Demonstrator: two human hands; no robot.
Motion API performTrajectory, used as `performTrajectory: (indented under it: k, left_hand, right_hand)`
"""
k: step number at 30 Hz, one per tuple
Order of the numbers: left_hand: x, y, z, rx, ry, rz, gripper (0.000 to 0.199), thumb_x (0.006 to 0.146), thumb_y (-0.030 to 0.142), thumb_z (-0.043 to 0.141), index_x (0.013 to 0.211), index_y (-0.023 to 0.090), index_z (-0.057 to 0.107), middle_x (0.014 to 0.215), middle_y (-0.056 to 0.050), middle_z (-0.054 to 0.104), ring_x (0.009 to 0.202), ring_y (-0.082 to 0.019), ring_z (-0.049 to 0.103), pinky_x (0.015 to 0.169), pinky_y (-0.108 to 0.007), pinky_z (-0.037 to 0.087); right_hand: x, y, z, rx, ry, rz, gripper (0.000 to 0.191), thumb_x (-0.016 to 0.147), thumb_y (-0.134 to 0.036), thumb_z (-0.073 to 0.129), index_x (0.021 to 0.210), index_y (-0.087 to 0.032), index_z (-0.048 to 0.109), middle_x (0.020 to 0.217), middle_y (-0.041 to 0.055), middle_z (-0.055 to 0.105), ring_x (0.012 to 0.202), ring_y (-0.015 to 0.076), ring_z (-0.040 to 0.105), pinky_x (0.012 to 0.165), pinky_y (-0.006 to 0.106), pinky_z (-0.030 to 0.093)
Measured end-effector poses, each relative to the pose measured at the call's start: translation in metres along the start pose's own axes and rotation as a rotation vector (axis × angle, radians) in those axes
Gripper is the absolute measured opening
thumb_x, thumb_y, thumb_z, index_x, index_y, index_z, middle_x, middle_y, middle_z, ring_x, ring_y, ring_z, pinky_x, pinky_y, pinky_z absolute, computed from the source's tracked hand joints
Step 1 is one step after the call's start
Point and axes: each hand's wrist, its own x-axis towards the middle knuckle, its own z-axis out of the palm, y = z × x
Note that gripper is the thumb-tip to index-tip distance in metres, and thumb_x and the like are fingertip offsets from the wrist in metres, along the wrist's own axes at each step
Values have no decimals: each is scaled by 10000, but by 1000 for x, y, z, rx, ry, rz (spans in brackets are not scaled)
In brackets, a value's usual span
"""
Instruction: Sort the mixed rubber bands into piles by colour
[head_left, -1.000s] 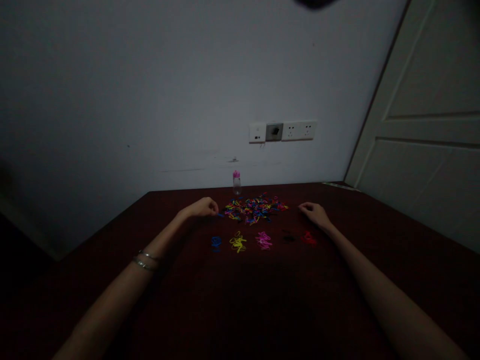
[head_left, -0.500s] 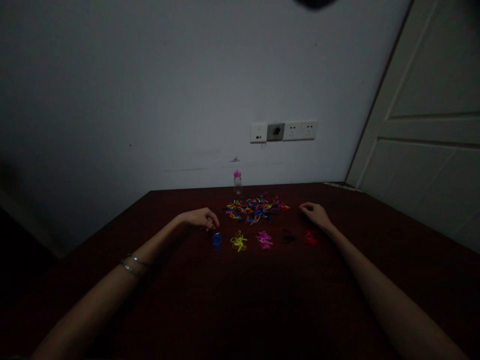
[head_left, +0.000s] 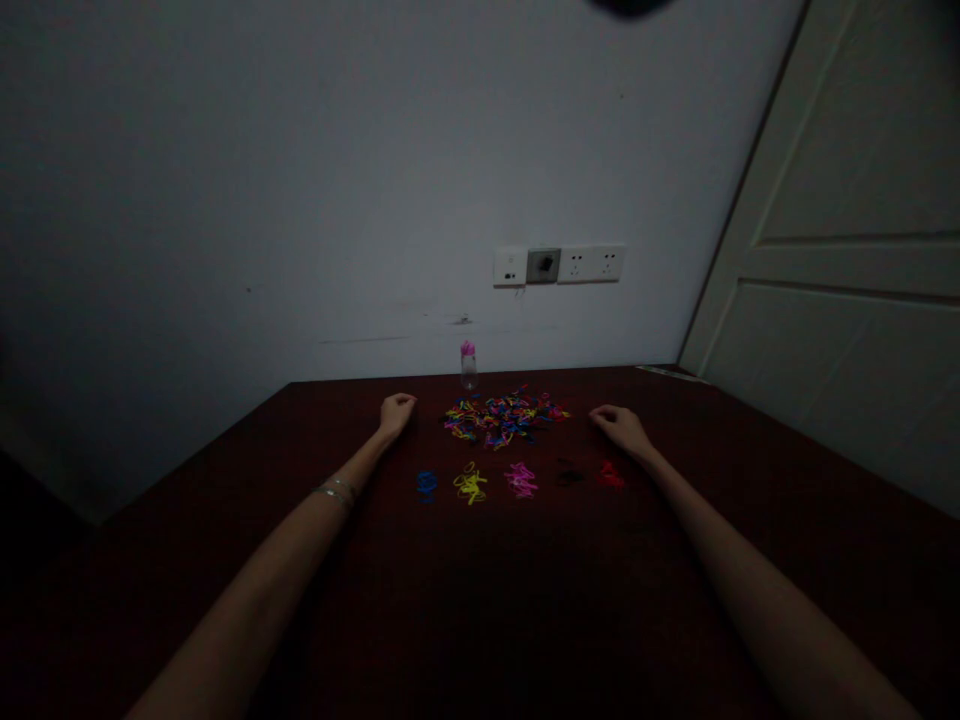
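Note:
My left hand [head_left: 397,411] rests on the table to the left of a mixed heap of small coloured rubber bands [head_left: 501,416], its fingers curled together. On the heap's right side lies my right hand [head_left: 621,428], also closed, thumb and fingertips drawn together. Whatever either hand may hold is too small or hidden. Nearer me is a row of sorted bands: a blue pile [head_left: 426,484], a yellow pile [head_left: 471,485], a pink pile [head_left: 521,480], a dark pile [head_left: 570,473] and a red pile [head_left: 610,475]. Neither hand touches these piles.
Behind the heap a clear bottle with a pink top [head_left: 469,367] stands upright near the wall. The dark red table [head_left: 480,600] meets the wall at the back. Wall sockets [head_left: 591,264] are above it, and a panelled door [head_left: 832,260] is at the right.
My left hand has moved away from beside the blue pile, farther back toward the left of the heap. My right hand stays at the heap's right. The view has shifted slightly.

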Motion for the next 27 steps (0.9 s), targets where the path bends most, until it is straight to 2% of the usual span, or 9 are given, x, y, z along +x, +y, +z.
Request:
performTrajectory:
  k: [3,5,12,17,20,23,27]
  left_hand:
    - [2,-6,2,7,115,-37,296,724,249,473,895,110,671,856,-91,684,770,-157,620,641,-201,449]
    - [0,-7,3,20,133,-46,300,726,257,474,893,109,674,845,-90,688,742,-155,623,635,-203,450]
    - [-10,1,-3,55,97,-70,309,721,246,476,905,115,687,775,-72,688,683,-153,616,628,-207,446]
    - [-12,2,-3,50,63,-69,297,724,248,482,904,123,684,816,-69,689,716,-151,616,640,-206,445]
    - [-11,-1,-2,44,51,-56,295,739,261,480,910,124,677,856,-68,688,732,-147,614,639,-202,444]
    - [-10,-3,-2,49,50,-42,296,745,269,478,912,128,678,828,-64,688,713,-145,612,635,-202,444]
    - [-10,-5,-1,44,64,-19,282,736,261,483,879,128,687,806,-60,689,702,-142,612,642,-201,445]
  right_hand:
    - [-1,-1,0,-4,3,-26,269,729,-321,488,819,-166,689,784,63,693,751,197,625,701,288,456]
    - [-2,-2,0,-6,7,-30,266,728,-325,492,812,-166,689,776,63,692,739,195,626,700,289,457]
    - [-7,-10,-1,16,-11,-74,238,712,-291,503,816,-175,683,790,57,691,745,190,623,696,282,459]
    - [-10,-35,1,70,-60,-130,262,712,-302,506,855,-157,670,810,57,685,738,175,612,679,265,453]
    - [-13,-57,7,94,-146,-209,265,719,-342,522,854,-162,662,767,35,669,707,158,597,648,247,443]
    - [-18,-78,15,84,-285,-269,312,720,-431,553,847,-166,657,730,23,650,666,151,582,600,240,431]
    - [-27,-97,21,-61,-394,-318,328,692,-496,601,819,-203,676,767,30,662,698,165,590,599,246,421]
